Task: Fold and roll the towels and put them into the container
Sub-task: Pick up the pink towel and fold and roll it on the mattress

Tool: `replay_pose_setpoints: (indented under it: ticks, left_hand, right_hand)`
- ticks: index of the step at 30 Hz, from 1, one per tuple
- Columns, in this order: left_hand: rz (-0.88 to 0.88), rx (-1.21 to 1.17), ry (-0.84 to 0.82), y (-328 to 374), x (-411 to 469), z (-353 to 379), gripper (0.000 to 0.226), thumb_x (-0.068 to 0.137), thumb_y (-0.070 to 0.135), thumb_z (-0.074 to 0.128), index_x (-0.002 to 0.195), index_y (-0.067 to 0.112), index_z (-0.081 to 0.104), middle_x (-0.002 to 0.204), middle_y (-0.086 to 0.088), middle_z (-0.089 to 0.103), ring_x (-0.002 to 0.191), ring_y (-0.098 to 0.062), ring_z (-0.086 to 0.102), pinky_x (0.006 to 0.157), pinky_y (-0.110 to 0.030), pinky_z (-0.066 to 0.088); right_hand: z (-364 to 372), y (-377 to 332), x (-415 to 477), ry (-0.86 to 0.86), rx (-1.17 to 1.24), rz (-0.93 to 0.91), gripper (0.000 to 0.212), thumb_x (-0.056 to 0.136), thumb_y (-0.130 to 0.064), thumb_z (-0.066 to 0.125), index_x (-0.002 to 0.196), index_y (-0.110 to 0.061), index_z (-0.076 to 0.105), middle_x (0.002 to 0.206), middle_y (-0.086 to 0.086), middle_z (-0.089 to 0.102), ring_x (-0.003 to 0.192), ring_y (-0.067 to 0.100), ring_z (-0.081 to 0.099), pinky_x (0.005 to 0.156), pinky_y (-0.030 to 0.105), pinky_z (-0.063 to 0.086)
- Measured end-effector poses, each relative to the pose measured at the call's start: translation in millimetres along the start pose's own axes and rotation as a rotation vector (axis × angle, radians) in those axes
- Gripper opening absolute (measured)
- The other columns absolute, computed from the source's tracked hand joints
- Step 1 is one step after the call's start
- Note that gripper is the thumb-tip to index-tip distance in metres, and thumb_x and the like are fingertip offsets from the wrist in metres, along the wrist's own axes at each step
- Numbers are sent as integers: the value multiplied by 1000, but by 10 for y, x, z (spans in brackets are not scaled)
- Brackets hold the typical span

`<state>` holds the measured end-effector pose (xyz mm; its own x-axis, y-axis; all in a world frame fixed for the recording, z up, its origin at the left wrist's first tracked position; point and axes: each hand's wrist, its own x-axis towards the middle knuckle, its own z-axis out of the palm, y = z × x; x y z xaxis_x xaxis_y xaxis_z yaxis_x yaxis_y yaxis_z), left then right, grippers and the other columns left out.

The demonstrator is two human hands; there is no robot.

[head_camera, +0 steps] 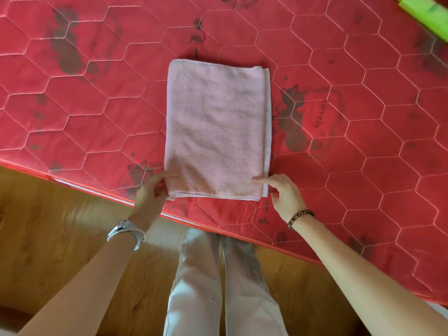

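Note:
A pale pink towel (215, 127) lies folded into a long rectangle on the red quilted mattress (351, 112), its short edge toward me. My left hand (151, 192) pinches the towel's near left corner between thumb and fingers. My right hand (282, 191) is at the near right corner, forefinger laid on top of the towel and thumb at its edge. No container is in view.
A bright green object (426, 13) lies at the mattress's far right corner, partly cut off. The mattress edge runs diagonally in front of me, with wooden floor (60, 238) and my legs in light trousers (218, 282) below it.

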<state>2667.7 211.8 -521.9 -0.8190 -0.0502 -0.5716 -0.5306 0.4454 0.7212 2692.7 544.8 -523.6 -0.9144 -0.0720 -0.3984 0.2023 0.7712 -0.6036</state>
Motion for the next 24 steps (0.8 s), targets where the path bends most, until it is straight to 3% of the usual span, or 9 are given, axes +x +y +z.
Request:
replay_pose_setpoints:
  ticks: [2,5,8,12,16,19,21,22,24]
  left_hand:
    - [7,45,-27,-20,8,-15,73,80,-25,46,104,40,67,90,-1,72,70,-12,71,61,-13,55]
    - [32,109,-27,-74,11,-19,85,75,-23,53,102,57,64,90,7,72,71,3,71,68,-13,57]
    - [112,228,-22,-40,-5,-7,70,73,-18,65,116,37,66,89,15,69,74,15,65,71,-3,50]
    - [210,360,-5,-10,-10,-15,60,67,-2,86,122,16,69,93,11,67,76,-7,66,72,2,44]
    - [247,418,35,-16,9,-15,59,62,-1,87,117,13,70,97,-2,71,80,-20,63,77,-29,54]
    - [265,454,61,-32,29,31,53,63,0,86,113,11,71,98,-9,72,83,-28,62,74,-39,53]
    - [290,445,94,-35,50,57,37,71,1,82,107,9,72,93,-9,71,79,-30,62,70,-37,53]
    - [303,426,108,-20,52,67,28,77,3,79,104,8,72,90,-10,71,75,-28,61,68,-29,50]
    - [295,381,133,13,58,86,14,89,7,71,102,5,72,90,-11,67,71,-25,57,66,-22,43]
  right_hand:
    - [24,-20,29,52,-8,-16,61,71,23,64,110,-24,74,92,2,67,95,19,57,84,30,52]
    - [81,-59,54,140,-12,-52,45,67,16,75,99,-15,76,84,7,66,86,28,60,73,39,54]
    - [113,-76,65,202,1,-62,24,74,-2,80,95,-11,75,80,9,63,80,29,60,68,36,51]
    - [110,-71,80,258,31,-19,16,81,-14,78,90,-4,70,84,9,60,79,26,58,67,30,46]
    - [39,-116,85,301,31,-28,12,85,-15,74,89,-5,68,93,4,54,86,16,49,75,14,33]
    - [-64,-170,121,349,-77,-86,14,84,-18,71,89,-6,68,109,6,58,101,17,48,86,17,36]
    - [-135,-214,164,368,-61,-154,15,84,-16,68,94,-6,69,112,7,62,107,18,50,94,17,37]
    - [-160,-237,183,376,-14,-165,14,84,-16,66,93,-6,68,107,7,64,103,19,54,93,16,38]
    - [-178,-272,216,384,105,-99,18,85,-21,61,84,-4,65,88,6,67,85,23,58,80,24,46]
